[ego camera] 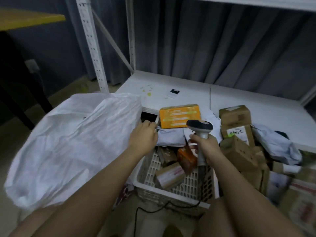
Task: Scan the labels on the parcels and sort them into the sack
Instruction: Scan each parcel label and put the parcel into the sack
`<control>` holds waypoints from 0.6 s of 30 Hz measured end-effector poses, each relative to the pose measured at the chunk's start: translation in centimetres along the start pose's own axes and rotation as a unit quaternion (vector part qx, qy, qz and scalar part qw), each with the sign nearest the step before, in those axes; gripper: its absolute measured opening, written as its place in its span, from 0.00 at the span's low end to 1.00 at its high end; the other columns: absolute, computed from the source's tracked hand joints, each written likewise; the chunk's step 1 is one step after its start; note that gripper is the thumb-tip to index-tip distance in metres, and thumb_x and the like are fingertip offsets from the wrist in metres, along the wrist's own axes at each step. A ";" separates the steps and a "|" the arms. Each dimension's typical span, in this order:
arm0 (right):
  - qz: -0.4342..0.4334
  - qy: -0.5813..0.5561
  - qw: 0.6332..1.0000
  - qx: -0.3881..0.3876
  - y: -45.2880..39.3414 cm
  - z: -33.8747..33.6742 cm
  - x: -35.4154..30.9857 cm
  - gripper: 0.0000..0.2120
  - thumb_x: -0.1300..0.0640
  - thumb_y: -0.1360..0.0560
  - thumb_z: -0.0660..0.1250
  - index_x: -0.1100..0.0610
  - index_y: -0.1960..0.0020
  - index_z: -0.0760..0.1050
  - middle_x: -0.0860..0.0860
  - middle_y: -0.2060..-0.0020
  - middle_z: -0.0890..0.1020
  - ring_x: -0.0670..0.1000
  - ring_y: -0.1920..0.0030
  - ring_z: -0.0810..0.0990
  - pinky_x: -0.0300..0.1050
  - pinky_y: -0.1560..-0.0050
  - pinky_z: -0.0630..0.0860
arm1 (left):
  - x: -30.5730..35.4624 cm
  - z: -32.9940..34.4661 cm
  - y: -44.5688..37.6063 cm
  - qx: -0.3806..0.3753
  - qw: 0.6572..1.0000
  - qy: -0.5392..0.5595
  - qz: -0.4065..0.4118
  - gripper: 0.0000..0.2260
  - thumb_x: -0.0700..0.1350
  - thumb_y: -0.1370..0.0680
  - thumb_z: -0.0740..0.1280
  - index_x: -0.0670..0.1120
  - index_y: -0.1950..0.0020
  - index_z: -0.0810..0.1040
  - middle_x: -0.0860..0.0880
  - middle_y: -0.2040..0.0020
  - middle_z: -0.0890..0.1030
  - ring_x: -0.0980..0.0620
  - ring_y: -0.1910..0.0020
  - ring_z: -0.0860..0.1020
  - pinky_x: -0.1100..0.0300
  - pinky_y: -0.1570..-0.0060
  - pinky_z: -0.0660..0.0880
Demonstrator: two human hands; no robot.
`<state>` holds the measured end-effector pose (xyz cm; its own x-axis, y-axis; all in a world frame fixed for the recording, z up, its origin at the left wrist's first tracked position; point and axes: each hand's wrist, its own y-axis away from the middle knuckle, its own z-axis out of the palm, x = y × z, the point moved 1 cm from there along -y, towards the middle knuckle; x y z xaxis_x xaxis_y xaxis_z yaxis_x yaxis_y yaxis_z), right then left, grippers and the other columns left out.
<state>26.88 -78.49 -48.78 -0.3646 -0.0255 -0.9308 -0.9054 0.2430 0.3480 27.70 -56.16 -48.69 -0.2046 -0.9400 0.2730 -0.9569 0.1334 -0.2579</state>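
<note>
A big white sack [68, 142] bulges at the left. My left hand [143, 137] reaches over its right edge and pinches the corner of a pale grey mailer parcel [171, 139] lying on the basket. My right hand [203, 147] grips the handle of a grey barcode scanner [201, 129], whose head sits above the mailer. An orange box [179, 115] lies just behind. The white slotted basket [150, 170] under my hands holds brown and orange parcels.
Cardboard boxes [237, 127] and soft mailers pile up at the right on the white shelf board [239, 98]. White rack uprights [92, 45] stand behind the sack, a grey curtain beyond. The scanner's black cable [153, 209] trails over the floor.
</note>
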 end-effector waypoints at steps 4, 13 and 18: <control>-0.012 -0.018 0.998 0.056 -1.6 -2.9 0.6 0.07 0.62 0.26 0.71 0.64 0.51 0.77 0.57 0.64 0.83 0.49 0.74 0.79 0.40 0.74 0.72 | 2.1 4.8 -3.3 -0.048 0.996 0.063 -0.033 0.14 0.47 0.21 0.61 0.43 0.37 0.73 0.41 0.41 0.74 0.41 0.43 0.74 0.50 0.49 0.71; -0.013 -0.163 0.982 0.095 -10.8 -2.2 -0.3 0.07 0.64 0.24 0.69 0.62 0.47 0.75 0.54 0.63 0.81 0.49 0.66 0.81 0.40 0.69 0.76 | 0.9 13.0 -11.5 -0.103 0.933 0.265 -0.222 0.20 0.48 0.22 0.66 0.39 0.35 0.68 0.36 0.38 0.72 0.36 0.41 0.73 0.46 0.46 0.73; -0.007 -0.169 0.980 0.106 -18.3 -0.6 -1.5 0.16 0.58 0.26 0.71 0.57 0.39 0.74 0.56 0.49 0.82 0.56 0.50 0.83 0.55 0.47 0.81 | -0.6 16.1 -16.9 -0.082 0.859 0.405 -0.303 0.33 0.46 0.21 0.65 0.40 0.22 0.50 0.41 0.24 0.60 0.41 0.29 0.65 0.54 0.45 0.67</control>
<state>43.86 -83.44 -53.67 -0.2264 0.2838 -0.9318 -0.8318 0.4414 0.3366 47.26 -62.88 -59.42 0.3288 -0.3349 0.8830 -0.9407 -0.1991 0.2748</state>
